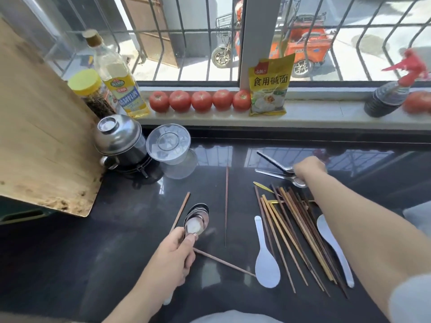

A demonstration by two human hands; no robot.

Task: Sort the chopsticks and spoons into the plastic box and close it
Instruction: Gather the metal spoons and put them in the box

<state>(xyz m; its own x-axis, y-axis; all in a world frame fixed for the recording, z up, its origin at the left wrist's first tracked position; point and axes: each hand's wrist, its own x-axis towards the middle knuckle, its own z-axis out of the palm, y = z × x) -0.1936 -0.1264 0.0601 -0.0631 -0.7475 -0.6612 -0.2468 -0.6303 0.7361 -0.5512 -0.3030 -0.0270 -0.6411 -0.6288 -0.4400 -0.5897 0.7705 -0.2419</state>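
Hands: left [173, 255] grips spoon stack [197, 220]; right [309, 167] grips spoons [277, 170].

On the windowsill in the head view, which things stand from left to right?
yellow-lidded jar → oil bottle → row of five tomatoes → yellow packet → dark spray bottle → one more tomato

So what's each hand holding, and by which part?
Left hand grips stacked metal spoons by their handles. Right hand grips more metal spoons at the bowl end.

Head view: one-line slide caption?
Left hand holds stacked metal spoons; right hand grips more spoons above loose chopsticks.
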